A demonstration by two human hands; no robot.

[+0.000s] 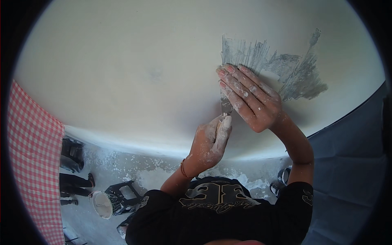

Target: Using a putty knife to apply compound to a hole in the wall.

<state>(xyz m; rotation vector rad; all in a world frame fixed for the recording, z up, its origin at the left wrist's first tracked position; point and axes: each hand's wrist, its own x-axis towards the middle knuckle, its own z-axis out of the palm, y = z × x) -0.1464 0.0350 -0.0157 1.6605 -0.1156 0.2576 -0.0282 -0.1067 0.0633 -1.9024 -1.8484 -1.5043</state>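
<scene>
My left hand [207, 143], coated in white dust, is closed round the handle of a putty knife [225, 105]. Its thin metal blade points up along the smooth cream wall [122, 61]. My right hand [255, 96] lies flat over the blade, fingers stretched out together toward the upper left, their tips near the blade's far end; it hides most of the blade. Beyond and to the right of the fingers, a streaky patch of grey filler [304, 75] spreads over the wall. White specks dot both hands.
A red-and-white checked cloth [36, 163] hangs at left, a blue-grey sheet [347, 175] at right. Below are a bucket [102, 205] of pale paste, a black stool [124, 195] and a white-spattered floor [157, 175]. Another person's dark-trousered legs [75, 184] show at lower left.
</scene>
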